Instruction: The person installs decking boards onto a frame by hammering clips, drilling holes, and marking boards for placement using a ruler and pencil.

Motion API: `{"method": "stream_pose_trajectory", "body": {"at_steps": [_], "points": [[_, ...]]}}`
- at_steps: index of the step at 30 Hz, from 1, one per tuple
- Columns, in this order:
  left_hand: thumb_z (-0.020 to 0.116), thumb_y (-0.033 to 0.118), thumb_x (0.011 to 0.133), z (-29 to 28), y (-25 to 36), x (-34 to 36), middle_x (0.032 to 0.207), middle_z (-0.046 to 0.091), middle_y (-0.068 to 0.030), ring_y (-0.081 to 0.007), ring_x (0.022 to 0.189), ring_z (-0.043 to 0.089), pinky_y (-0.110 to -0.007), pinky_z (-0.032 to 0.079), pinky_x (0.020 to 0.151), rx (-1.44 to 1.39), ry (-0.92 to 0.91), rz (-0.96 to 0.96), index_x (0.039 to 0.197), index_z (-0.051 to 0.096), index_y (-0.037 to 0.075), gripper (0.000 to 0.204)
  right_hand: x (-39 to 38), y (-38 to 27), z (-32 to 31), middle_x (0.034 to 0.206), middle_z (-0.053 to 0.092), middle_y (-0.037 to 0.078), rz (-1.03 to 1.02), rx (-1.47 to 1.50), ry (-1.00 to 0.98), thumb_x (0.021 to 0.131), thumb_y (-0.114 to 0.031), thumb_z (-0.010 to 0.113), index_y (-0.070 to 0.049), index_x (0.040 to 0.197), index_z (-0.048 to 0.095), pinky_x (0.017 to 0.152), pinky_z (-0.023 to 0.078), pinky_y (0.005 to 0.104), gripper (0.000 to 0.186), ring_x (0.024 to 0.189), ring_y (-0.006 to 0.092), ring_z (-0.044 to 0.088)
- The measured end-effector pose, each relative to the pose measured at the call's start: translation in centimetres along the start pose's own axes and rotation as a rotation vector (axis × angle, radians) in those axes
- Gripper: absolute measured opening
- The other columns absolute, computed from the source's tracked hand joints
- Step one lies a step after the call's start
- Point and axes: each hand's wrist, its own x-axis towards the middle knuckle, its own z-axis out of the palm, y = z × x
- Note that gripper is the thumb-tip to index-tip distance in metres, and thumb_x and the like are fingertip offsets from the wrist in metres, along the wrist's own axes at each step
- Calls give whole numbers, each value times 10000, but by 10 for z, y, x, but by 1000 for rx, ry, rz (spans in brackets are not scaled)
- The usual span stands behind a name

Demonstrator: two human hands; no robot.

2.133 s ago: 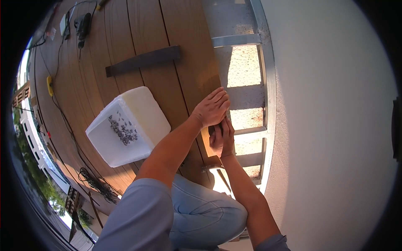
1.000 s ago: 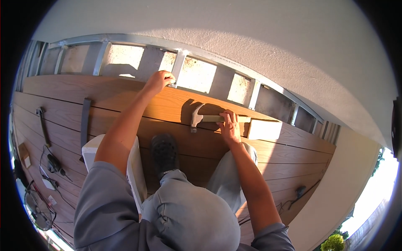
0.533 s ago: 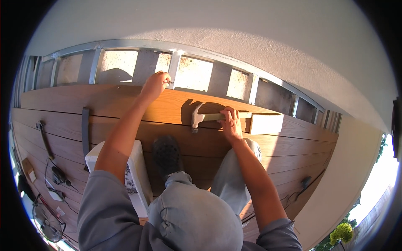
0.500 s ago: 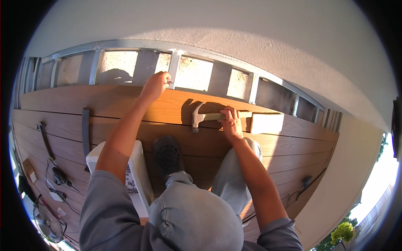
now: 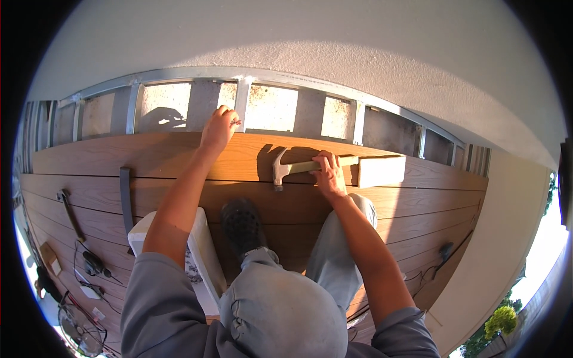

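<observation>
My left hand (image 5: 219, 125) is closed in a pinch on a small metal piece (image 5: 237, 122), perhaps a fastener, beside a metal joist (image 5: 243, 101) at the edge of the wood-look decking (image 5: 119, 152). My right hand (image 5: 328, 179) grips the pale handle of a claw hammer (image 5: 279, 169) low over the boards, its head to the left. A pale block (image 5: 382, 171), brightly sunlit, lies beside the handle's end. The white foam box (image 5: 206, 256) of small grey pieces stands beside my left forearm, partly hidden by it.
A dark flat bar (image 5: 126, 200), a long-handled tool (image 5: 70, 212), a drill (image 5: 94, 262), cords and a fan (image 5: 80, 331) lie to the left. My shoe (image 5: 242, 227) and knees are below. The open metal frame runs along a pale wall (image 5: 370, 53); more cords lie at the right.
About two seconds ago my hands were together at the board's edge. The view has since turned; my right hand has taken the hammer. Lately my left hand has barely moved.
</observation>
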Motion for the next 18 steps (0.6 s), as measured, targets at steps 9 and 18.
{"method": "stream_pose_trajectory", "body": {"at_steps": [9,18], "points": [[730,86,904,-7,1,-2,1067,652,-135,-328,925,673,-410,551,830,-210,-152,-167,1006,734,56,107,2,1,1,1196,600,148,-34,11,40,673,29,851,-62,1163,610,984,480,484,554,1128,389,576],[651,60,946,-12,-7,-4,1070,657,-126,-319,962,675,-400,547,875,-119,-170,15,1067,717,52,138,2,0,3,1190,590,126,-18,4,25,695,9,839,-76,1168,608,1001,476,482,533,1148,379,561]]}}
